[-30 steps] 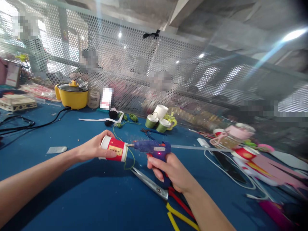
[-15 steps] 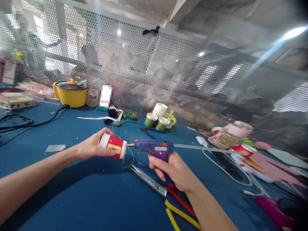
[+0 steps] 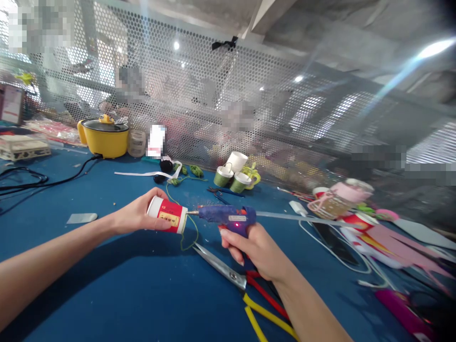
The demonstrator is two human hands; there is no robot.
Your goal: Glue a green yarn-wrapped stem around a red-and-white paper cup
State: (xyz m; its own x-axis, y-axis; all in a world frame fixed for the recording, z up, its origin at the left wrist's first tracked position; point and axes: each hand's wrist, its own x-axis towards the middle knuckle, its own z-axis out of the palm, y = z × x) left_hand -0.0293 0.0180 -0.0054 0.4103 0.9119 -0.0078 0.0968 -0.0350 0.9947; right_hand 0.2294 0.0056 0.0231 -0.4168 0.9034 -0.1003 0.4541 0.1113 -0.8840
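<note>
While left fingers (image 3: 156, 222) grip a red cup (image 3: 171, 208), yellow label (image 3: 168, 219) illegible, right fingers (image 3: 235, 239) hold a white-labelled glue gun (image 3: 219, 214)

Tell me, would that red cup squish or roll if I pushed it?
The red cup would probably dent when squeezed, since its wall looks like paper. It's likely light: the left hand holds it sideways off the table. Laid down that way, it might roll, because it's round, though the green yarn by its end could get in the way.

Bare left hand (image 3: 138, 212) and right hand (image 3: 261, 251) (slim forearms (image 3: 67, 246) too).
</note>
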